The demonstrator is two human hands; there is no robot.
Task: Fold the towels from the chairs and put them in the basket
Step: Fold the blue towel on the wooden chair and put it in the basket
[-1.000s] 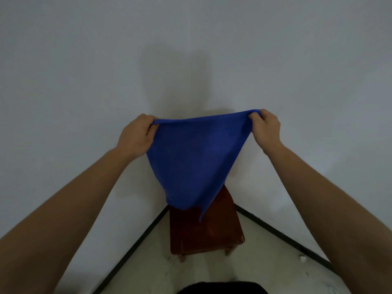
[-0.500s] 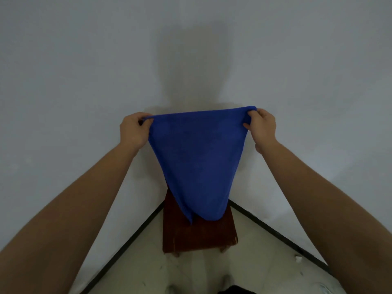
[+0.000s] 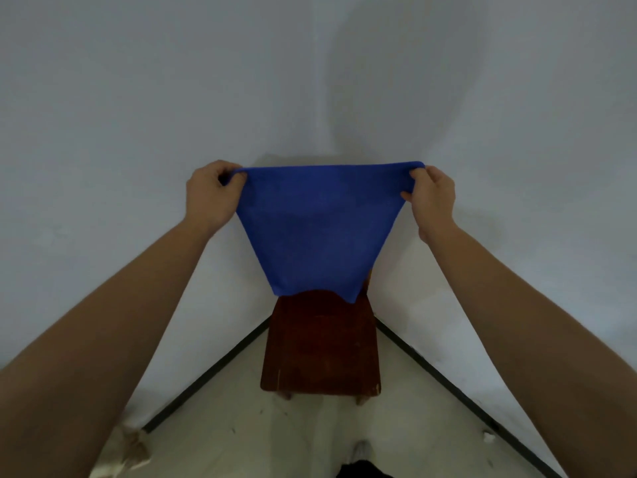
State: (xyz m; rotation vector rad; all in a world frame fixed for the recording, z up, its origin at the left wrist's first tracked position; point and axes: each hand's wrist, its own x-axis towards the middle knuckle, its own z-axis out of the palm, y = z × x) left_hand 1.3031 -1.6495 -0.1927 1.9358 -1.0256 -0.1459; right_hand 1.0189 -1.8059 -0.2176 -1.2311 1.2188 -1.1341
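Note:
A blue towel (image 3: 319, 229) hangs in the air in front of me, stretched flat between both hands. My left hand (image 3: 211, 194) pinches its top left corner and my right hand (image 3: 432, 198) pinches its top right corner. The towel narrows downward and its lower edge hangs just over the back part of a dark red-brown wooden chair (image 3: 322, 346). The chair stands in the room's corner, its seat bare. No basket is in view.
Two pale walls meet behind the chair, with black skirting (image 3: 206, 374) along the floor on both sides. A crumpled beige scrap (image 3: 127, 450) lies on the floor at the lower left. The light floor lies in front of the chair.
The towel has spread wider and flatter, from a hanging point to a broad lower edge. Both hands moved slightly apart, and the view dropped so more of the chair shows.

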